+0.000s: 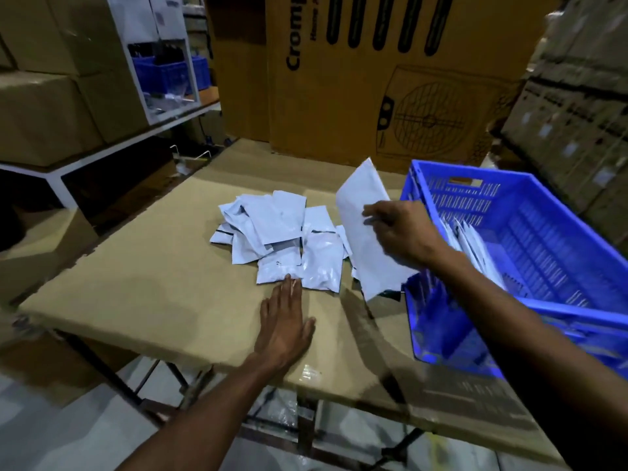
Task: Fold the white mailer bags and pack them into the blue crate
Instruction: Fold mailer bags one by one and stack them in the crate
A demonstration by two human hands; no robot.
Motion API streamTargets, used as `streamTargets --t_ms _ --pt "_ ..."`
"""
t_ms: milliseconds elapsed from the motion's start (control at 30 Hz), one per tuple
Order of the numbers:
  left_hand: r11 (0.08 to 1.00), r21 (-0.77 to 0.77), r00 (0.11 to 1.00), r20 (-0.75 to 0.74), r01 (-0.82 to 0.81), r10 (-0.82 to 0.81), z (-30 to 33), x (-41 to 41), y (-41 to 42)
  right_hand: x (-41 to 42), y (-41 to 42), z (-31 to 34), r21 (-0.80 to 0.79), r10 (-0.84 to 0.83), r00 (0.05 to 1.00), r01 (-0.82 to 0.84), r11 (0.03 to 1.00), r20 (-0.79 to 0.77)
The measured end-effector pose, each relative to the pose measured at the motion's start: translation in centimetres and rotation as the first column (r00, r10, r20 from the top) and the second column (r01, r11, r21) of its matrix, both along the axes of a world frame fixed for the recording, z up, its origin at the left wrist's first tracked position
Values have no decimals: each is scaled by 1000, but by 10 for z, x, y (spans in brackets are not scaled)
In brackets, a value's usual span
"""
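On the cardboard-covered table [142, 294], the left hand [285, 324] lies flat with straight fingers, fingertips touching the near edge of the pile of white mailer bags [275, 239]. Behind stands a large carton [390, 107] printed "Cromp…", the rest cut off, with a fan drawing. The right hand [399, 232] pinches one white mailer bag [367, 229], held tilted just beside the blue crate [530, 253], where folded bags [475, 246] stand.
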State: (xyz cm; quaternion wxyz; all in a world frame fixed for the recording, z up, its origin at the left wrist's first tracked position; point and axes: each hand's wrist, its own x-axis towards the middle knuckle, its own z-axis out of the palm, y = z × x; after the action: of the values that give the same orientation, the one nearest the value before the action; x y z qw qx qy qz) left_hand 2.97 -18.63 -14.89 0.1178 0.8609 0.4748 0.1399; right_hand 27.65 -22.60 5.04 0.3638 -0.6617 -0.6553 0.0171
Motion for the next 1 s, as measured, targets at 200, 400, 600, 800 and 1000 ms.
streamTargets --t_ms 200,400,600,800,1000 --pt "994 24 991 -83 106 -104 -1 41 -12 57 -17 35 19 -171 968 178 984 -184" --pt "990 7 980 -145 139 -137 1 75 -19 101 -46 59 -36 -289 905 293 956 -311" --pt "990 -16 976 -169 138 -138 6 118 -26 142 -72 64 -111 -385 903 370 922 -190" --pt "991 -28 980 -147 134 -136 2 136 -29 187 -81 53 -179 -453 889 456 871 65" --pt "995 -5 986 -133 104 -104 1 137 -29 225 -80 13 -379 -316 782 559 738 537"
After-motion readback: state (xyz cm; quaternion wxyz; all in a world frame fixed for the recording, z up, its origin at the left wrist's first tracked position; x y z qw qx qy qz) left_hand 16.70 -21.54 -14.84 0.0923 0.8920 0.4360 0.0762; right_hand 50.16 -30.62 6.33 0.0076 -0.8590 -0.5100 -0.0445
